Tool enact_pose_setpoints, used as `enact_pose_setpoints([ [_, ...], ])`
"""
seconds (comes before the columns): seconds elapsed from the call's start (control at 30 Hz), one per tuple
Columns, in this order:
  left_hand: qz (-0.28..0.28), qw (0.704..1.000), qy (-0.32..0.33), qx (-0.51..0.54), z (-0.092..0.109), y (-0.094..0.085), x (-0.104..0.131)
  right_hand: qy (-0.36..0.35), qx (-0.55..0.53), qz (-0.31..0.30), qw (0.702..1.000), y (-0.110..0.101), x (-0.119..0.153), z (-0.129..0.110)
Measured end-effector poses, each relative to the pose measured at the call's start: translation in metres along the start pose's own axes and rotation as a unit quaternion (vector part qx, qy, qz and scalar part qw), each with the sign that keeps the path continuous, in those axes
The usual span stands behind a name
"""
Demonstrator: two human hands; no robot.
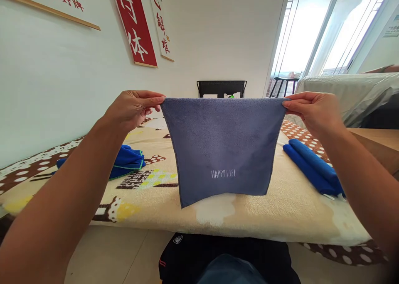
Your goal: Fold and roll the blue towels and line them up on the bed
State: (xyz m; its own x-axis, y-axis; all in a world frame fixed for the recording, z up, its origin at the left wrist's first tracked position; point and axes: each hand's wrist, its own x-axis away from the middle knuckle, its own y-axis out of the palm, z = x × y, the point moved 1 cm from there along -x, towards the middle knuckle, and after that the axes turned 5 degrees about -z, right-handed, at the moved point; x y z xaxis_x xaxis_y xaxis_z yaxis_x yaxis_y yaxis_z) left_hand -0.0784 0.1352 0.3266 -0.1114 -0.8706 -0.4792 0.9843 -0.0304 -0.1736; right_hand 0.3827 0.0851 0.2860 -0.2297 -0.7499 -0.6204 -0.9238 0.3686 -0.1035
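A grey-blue towel (pixel 222 138) hangs spread out in the air before me, with white "HAPPY LIFE" lettering near its lower edge. My left hand (pixel 132 107) pinches its upper left corner between thumb and fingers. At the upper right corner my right hand (pixel 314 109) holds it the same way, so the top edge is stretched nearly straight. The lower edge hangs free and uneven, its left corner lowest. Beyond my left forearm lies a crumpled blue cloth (pixel 129 157) with green edging, partly hidden. To the right are rolled blue cloths (pixel 314 167), side by side.
A cream patterned blanket (pixel 149 209) covers the low bed-like surface in front of me. A black chair back (pixel 221 84) stands behind the towel. At right are a plastic-covered piece of furniture (pixel 336 91) and a dark stool (pixel 283 84) by the window.
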Motion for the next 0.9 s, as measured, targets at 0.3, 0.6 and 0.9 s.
enact_pose_setpoints([
  [0.3, -0.022, 0.999, -0.018, 0.04, 0.004, 0.002, 0.002, -0.027, 0.0, -0.024, 0.999, -0.015, 0.005, -0.001],
  [0.6, -0.02, 0.998, -0.064, 0.005, 0.011, 0.007, 0.006, -0.04, 0.017, 0.002, 0.999, -0.015, 0.001, -0.003],
  [0.9, 0.061, 0.989, -0.1, 0.085, -0.028, 0.031, -0.03, 0.054, 0.067, -0.045, 0.995, 0.019, -0.033, 0.043],
])
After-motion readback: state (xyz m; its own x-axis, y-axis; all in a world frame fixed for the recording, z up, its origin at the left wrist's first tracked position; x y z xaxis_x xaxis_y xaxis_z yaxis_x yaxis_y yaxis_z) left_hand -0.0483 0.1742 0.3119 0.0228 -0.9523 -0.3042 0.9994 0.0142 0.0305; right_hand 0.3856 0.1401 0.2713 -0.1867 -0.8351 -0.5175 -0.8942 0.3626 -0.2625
